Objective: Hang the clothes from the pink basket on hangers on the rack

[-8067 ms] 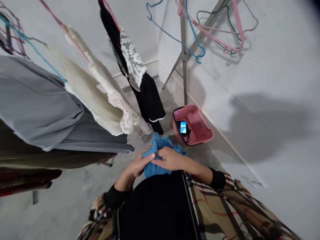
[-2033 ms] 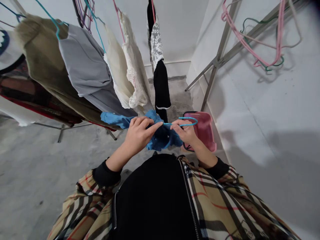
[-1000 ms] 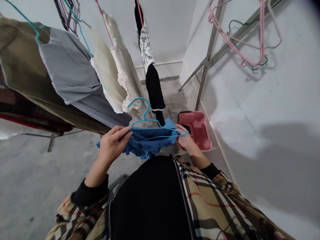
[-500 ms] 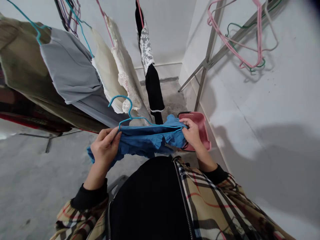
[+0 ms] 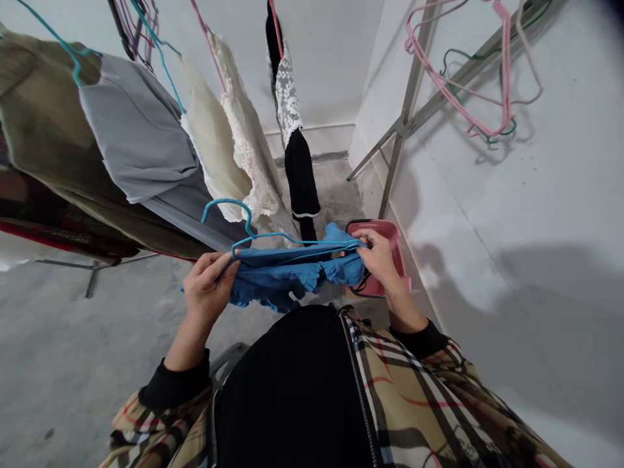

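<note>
A smooth grey cloth garment [image 5: 141, 130] hangs at 10 o'clock. At 8 o'clock, the left hand [image 5: 207, 286] grips one end of a ruffled blue cloth garment [image 5: 292, 274], near centre at 6 o'clock, with a slim light-blue hanger [image 5: 280, 234]. Fitting appears mostly done; final seating unverified; not yet hung. The right hand [image 5: 377, 257] pinches the opposite end at 4 o'clock. Behind it, pink plastic basket [image 5: 396, 239]: contents largely obscured.

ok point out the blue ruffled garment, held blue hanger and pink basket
Blue ruffled garment [image 5: 277, 276], head view: front fabric
Held blue hanger [image 5: 249, 222], head view: hook's stem
Pink basket [image 5: 396, 243], head view: right-side wall
</note>
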Available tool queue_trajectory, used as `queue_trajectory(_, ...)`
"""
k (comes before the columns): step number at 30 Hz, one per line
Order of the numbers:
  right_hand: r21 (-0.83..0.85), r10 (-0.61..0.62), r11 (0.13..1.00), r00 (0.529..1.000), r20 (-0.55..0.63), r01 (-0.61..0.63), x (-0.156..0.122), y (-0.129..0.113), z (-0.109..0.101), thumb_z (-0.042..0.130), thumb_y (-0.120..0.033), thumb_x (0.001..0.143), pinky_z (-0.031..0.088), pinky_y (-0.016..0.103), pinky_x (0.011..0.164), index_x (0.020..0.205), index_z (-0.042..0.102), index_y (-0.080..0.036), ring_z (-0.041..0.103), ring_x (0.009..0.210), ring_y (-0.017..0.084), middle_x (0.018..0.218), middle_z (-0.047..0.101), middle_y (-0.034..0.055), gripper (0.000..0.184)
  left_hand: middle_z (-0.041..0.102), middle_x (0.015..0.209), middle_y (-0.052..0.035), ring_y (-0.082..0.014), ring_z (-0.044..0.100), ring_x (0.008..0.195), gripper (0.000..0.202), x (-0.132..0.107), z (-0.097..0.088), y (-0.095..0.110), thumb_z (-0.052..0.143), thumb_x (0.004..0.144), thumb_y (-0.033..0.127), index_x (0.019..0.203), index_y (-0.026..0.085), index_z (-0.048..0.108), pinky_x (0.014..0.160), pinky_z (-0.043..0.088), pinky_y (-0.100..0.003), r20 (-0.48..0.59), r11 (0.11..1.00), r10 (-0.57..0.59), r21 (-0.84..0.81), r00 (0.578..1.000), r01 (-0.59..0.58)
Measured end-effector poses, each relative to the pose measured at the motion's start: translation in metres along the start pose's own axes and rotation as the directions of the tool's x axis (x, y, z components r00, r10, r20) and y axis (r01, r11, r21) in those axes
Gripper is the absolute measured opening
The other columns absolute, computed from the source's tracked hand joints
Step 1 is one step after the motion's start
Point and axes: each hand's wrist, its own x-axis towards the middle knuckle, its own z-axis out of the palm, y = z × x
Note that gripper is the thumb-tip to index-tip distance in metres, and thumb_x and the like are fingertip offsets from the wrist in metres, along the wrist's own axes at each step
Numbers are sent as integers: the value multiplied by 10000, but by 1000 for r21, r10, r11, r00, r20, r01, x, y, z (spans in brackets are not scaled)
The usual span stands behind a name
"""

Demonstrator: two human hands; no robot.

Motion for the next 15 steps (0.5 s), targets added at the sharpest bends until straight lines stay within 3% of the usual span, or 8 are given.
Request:
queue_trajectory(5,58,-13,998,1000,-4,14,7,2,-3,497,-152,643,375,257,621,882,655,-171,462,633,131,695,509,-20,287,686,874,-23,-96,637,692,163,-10,0,-6,641,857,275,981,234,738,620,485,-187,123,989,14,142,992,-32)
queue_trajectory(9,2,-10,1000,999,42,10,2,-9,0,487,-134,638,372,254,606,877,656,-170,456,619,126,673,477,-27,295,688,881,-17,-99,635,702,174,-14,7,-6,649,853,277,996,252,744,614,469,-183,79,968,-4,249,997,-16)
queue_trajectory(11,-57,-36,997,973,228,50,-4,-18,1,508,-130,660,388,251,604,895,668,-177,472,618,121,691,505,-23,289,677,870,-16,-102,627,705,177,-13,11,-5,644,854,268,1001,240,739,624,474,-191,24,977,-40,210,999,34)
queue_trajectory(13,-50,-90,990,865,494,132,-9,-28,-2,558,-158,718,418,246,603,943,682,-190,504,625,112,779,567,-4,259,661,847,-11,-103,618,701,177,-13,15,-5,636,855,257,1001,227,731,638,485,-200,-14,990,-90,105,996,91)
queue_trajectory(14,-26,-124,986,819,560,167,-10,-32,-4,580,-190,756,434,244,601,969,685,-199,522,635,109,837,591,9,238,655,837,-8,-103,615,699,174,-12,15,-5,635,852,253,997,224,727,642,491,-204,-21,993,-109,49,994,110)
queue_trajectory(15,-4,-164,980,816,554,199,-9,-36,-7,594,-230,794,450,244,602,1000,683,-208,541,657,112,894,605,23,226,651,831,-6,-103,614,697,170,-11,15,-6,637,847,252,991,223,724,642,495,-208,-20,993,-121,1,992,121)
